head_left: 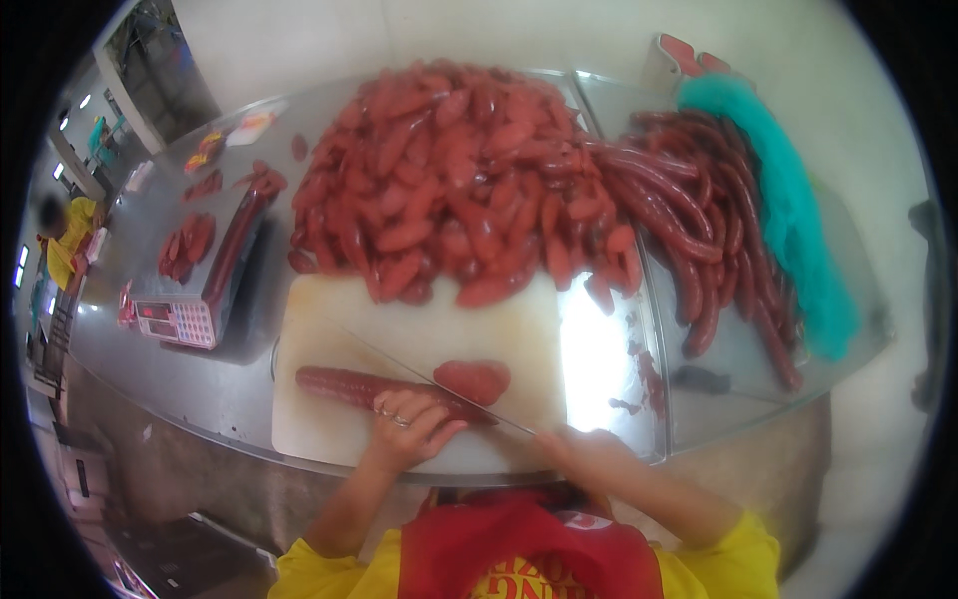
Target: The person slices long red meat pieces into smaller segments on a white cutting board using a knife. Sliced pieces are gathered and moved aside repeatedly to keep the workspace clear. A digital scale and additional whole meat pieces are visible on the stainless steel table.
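Observation:
My left hand (402,431) is closed over a long dark-red sausage (344,383) that lies across a white cutting board (299,439). A ring shows on one of its fingers. My right hand (571,454), somewhat blurred, grips a knife (394,361) whose handle is hidden in the fist. The long thin blade slants up to the left, crossing the sausage just right of my left hand. Beyond the blade lies a cut sausage slice (473,383) with its pinkish face up.
A large heap of sausage slices (439,180) covers the board's far edge. Whole sausages (689,210) and teal netting (788,220) lie at the right, near another knife (704,379). A scale (185,321) holding sausage stands left on the metal table (120,290). Another person (75,240) is far left.

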Demonstrator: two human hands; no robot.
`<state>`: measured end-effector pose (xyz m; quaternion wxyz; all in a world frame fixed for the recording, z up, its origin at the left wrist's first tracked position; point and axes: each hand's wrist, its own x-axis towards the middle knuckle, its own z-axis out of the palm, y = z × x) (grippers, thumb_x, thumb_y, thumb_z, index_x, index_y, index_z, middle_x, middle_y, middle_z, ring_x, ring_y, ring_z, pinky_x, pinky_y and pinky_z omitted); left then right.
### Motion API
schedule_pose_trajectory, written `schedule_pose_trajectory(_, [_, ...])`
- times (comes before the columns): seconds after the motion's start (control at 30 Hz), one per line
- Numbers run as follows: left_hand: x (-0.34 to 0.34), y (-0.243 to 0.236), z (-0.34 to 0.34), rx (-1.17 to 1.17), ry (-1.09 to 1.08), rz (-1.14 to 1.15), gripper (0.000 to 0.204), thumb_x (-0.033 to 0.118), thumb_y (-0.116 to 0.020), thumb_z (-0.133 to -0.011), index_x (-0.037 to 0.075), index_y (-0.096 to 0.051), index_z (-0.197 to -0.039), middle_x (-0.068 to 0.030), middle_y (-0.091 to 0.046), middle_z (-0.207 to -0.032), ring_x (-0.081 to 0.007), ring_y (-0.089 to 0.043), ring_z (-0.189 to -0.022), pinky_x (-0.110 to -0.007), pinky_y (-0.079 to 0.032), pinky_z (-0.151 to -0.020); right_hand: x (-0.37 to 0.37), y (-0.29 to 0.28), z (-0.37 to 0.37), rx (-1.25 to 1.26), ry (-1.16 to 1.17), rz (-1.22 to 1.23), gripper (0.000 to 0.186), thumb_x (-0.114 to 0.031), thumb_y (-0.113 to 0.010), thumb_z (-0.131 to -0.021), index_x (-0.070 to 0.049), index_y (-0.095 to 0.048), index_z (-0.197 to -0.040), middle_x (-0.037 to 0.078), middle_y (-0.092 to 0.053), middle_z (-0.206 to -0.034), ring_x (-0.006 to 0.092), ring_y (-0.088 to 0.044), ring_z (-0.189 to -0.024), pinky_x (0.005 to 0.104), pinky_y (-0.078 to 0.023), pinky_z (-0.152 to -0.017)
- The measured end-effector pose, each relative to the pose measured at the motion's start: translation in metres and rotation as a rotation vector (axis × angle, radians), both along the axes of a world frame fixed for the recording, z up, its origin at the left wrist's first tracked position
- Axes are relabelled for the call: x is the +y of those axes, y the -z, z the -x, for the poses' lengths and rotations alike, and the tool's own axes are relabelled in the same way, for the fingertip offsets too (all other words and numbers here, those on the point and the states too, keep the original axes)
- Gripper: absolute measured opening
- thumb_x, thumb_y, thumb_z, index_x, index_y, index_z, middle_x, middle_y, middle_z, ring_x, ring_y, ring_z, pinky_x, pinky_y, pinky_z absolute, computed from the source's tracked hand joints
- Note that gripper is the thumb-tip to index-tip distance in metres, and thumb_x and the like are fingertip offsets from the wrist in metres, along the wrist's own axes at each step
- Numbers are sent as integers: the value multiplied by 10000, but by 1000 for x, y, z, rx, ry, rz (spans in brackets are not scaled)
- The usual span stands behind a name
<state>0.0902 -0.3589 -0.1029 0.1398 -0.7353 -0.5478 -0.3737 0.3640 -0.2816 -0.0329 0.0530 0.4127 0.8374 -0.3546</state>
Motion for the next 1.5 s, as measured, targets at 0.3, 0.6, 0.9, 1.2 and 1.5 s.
schedule_pose_trajectory(0.3, [5, 2, 2, -70, -21, 50, 325, 266, -833, -612, 167, -607, -823, -8, -569, -898, -227, -524, -854, -372, -376, -777, -53, -66, -73, -297, 158, 59, 524, -493, -463, -990, -7, -612, -861, 239, -633, -657, 456, -635, -642, 512, -511, -593])
schedule_pose_trajectory(0.6, [-3, 4, 8, 5, 20, 25, 353, 294, -860, -625, 172, -607, -837, -3, -560, -909, -225, -518, -872, -371, -366, -788, -1, 47, 70, 168, 8, -74, 594, -478, -357, -1023, 12, -645, -851, 260, -651, -757, 456, -646, -720, 514, -520, -656])
schedule_pose_trajectory(0.9, [-9, 10, 19, -42, -62, 64, 358, 285, -843, -596, 192, -610, -850, 6, -555, -921, -230, -515, -900, -388, -349, -814, -56, -63, -63, -253, 132, 108, 546, -491, -438, -997, 4, -626, -865, 249, -651, -721, 463, -641, -695, 540, -508, -638])
schedule_pose_trajectory(1.2, [-9, 8, 11, -61, -87, 60, 349, 282, -833, -593, 191, -605, -842, 4, -566, -898, -224, -515, -902, -382, -349, -817, -26, 40, 64, 65, 68, -69, 552, -444, -420, -1014, 15, -624, -786, 234, -650, -711, 442, -643, -673, 525, -507, -609])
schedule_pose_trajectory(1.5, [-19, 9, 33, -33, -69, 66, 370, 271, -834, -611, 181, -623, -900, 6, -571, -945, -224, -516, -930, -385, -347, -837, -48, -22, -13, -97, 56, 34, 470, -453, -412, -1015, -22, -596, -1059, 250, -647, -747, 453, -637, -710, 528, -501, -624])
